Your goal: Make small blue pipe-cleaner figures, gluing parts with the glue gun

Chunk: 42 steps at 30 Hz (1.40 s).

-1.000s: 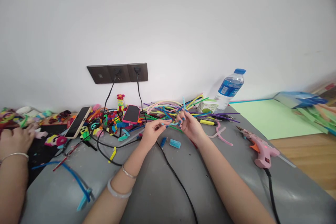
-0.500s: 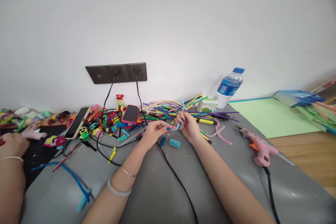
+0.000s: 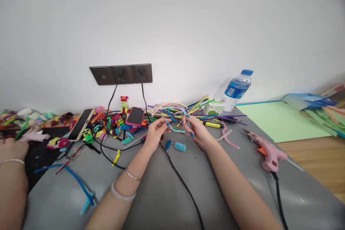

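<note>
My left hand [image 3: 156,133] pinches one end of a light blue pipe cleaner [image 3: 178,130] between thumb and fingers. My right hand [image 3: 198,132] grips the same pipe cleaner farther along, and a bent stretch of it sags between the two hands. Just below them on the grey table lie a folded light blue bundle [image 3: 180,146] and a smaller dark blue piece [image 3: 168,145]. Behind my hands spreads a heap of loose pipe cleaners [image 3: 161,108] in many colours.
To the right lie a pink glue gun [image 3: 270,154] and green paper [image 3: 285,120]; a water bottle [image 3: 237,90] leans near the wall. Two phones [image 3: 135,116] and small fuzzy figures [image 3: 87,135] sit left. Black cables [image 3: 183,183] cross the table. Another person's hand [image 3: 13,151] is far left.
My hands have moved apart slightly, and the light blue pipe cleaner now stretches more level between them. Its upright end has dropped near my right fingers. The view has shifted slightly.
</note>
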Motion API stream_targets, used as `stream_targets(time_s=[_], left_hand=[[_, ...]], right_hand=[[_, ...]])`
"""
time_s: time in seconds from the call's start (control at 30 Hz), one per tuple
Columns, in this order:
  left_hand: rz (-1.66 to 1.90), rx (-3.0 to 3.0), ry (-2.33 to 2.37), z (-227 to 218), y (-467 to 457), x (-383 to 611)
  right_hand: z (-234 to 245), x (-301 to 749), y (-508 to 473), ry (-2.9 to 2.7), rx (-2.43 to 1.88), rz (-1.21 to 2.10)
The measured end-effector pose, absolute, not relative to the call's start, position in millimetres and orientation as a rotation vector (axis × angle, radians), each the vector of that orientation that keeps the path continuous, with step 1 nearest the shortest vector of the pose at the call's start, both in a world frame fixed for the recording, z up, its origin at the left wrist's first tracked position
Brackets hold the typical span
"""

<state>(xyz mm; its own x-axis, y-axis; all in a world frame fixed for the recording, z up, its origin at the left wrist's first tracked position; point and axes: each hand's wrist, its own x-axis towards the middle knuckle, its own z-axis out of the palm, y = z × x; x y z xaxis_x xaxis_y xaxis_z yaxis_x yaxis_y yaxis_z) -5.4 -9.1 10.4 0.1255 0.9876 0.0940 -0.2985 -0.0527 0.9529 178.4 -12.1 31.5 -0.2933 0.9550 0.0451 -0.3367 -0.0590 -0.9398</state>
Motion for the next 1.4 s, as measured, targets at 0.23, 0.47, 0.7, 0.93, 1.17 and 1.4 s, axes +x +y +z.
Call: stream_targets(time_s=[0.23, 0.47, 0.7, 0.93, 1.17, 1.4], left_hand=[[1.264, 1.059, 0.802, 18, -13, -4], [1.263, 0.979, 0.735, 19, -14, -3], [1.266, 1.108, 0.776, 19, -15, -4], [1.189, 1.153, 0.749, 23, -18, -2], [1.279, 1.105, 0.783, 18, -18, -2], [1.291, 1.092, 0.778, 19, -18, 0]], right_hand=[[27, 176, -12, -1.186, -0.798, 1.328], [21, 175, -8, -1.270, -0.841, 1.169], [15, 169, -14, -1.596, -1.017, 0.850], [18, 166, -18, -1.718, -1.077, 0.613], [18, 163, -20, -1.906, -1.031, 0.499], [19, 164, -19, -1.912, -0.982, 0.458]])
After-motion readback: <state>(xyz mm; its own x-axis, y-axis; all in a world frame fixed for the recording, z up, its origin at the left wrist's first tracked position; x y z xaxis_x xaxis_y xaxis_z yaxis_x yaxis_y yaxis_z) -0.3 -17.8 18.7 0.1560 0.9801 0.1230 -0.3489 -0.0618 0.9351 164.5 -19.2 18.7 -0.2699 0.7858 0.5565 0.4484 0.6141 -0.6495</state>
